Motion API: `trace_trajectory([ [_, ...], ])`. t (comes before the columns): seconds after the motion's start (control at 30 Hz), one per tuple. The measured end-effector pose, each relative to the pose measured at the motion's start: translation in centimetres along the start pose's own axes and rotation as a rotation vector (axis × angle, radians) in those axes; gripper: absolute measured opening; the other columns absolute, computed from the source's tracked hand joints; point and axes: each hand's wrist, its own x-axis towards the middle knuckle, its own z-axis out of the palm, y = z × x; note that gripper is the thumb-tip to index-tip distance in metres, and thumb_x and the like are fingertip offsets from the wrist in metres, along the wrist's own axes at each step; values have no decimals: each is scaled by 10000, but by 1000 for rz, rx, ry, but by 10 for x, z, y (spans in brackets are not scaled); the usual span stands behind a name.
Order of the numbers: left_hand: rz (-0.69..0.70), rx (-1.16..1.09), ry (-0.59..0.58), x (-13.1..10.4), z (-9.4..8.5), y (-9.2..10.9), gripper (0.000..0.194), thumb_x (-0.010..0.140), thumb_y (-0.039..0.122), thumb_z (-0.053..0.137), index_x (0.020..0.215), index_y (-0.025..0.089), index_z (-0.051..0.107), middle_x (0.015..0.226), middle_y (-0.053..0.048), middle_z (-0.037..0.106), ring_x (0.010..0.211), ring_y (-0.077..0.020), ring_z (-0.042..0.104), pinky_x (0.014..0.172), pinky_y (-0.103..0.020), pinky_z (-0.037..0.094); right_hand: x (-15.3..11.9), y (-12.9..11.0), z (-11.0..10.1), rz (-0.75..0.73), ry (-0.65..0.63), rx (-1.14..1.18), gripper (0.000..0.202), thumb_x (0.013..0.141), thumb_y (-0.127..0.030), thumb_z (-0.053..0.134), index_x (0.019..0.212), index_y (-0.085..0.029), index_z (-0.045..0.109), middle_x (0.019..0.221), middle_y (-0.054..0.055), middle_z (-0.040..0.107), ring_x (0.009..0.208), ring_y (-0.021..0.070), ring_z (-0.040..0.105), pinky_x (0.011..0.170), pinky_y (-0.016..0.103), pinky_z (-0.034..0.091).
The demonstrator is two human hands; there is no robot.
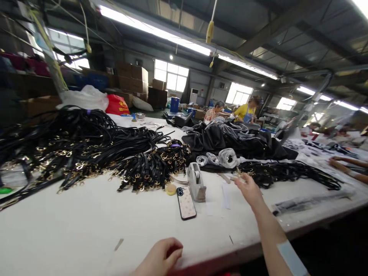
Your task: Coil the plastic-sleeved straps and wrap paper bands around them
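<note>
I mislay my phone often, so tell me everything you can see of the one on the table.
The phone lies flat on the white table, pale patterned back up, with a black border and camera lenses at its far left corner. The tape dispenser stands close at its right; contact is unclear. Neither left hand nor right hand touches it.

Dim hall, glaring ceiling tubes, bright windows, blurred stretched edges
</note>
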Motion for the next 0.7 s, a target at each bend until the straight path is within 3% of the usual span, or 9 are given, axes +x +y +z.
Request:
trace_trajectory([
  [0.1,-4,5,32,-5,-4,0,280,811,357,518,935,173,688,943,-51,727,887,-202,640,819,-281,470,-15,13,18,12,-46,11,634,709,-576,664,1168,-142,606,1203,171,658,921,290,702,822,395,545],
  [0.27,-5,138,123,-6,-23,-13,304,848,341,488,993,167,691,953,-60,724,874,-201,649,811,-294,485,-90,37,58,27,-341,92,425,735,-523,666,949,-158,708,933,113,754,840,274,717,774,377,571],
  [0.4,25,338,269,-3,-48,-20,314,874,312,471,1045,144,673,994,-90,711,874,-203,647,813,-309,495,-129,42,67,89,-493,129,402,751,-529,659,915,-167,719,895,100,757,817,264,722,783,367,572],
  [0.53,-28,388,322,0,-68,-26,321,885,331,484,1071,139,660,1053,-103,694,921,-210,640,833,-319,498,-139,46,61,143,-596,111,416,739,-546,673,911,-170,724,916,109,756,832,276,726,792,362,566],
  [0.7,-25,429,304,-2,-66,-20,297,886,353,499,1052,177,672,1032,-60,701,902,-184,651,833,-289,504,-135,51,61,183,-599,52,476,700,-608,669,902,-181,724,923,107,758,862,293,728,813,353,566],
])
